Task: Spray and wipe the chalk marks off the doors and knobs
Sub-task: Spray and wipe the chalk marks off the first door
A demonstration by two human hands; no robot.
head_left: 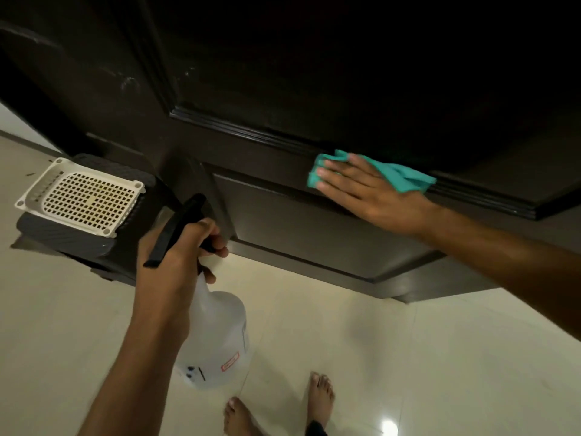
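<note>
A dark brown panelled door (283, 73) fills the upper view. Faint white chalk marks (129, 81) show on its left stile. My right hand (367, 191) lies flat with straight fingers on a teal cloth (399, 174), pressing it against the door's middle rail. My left hand (176, 250) grips the black trigger head of a translucent white spray bottle (217, 335), which hangs low in front of the door's lower panel. No knob is in view.
A dark stool (75, 237) with a white perforated basket (81, 196) on top stands on the left against the door. Pale glossy floor tiles (408, 357) stretch below. My bare feet (317, 401) are at the bottom centre.
</note>
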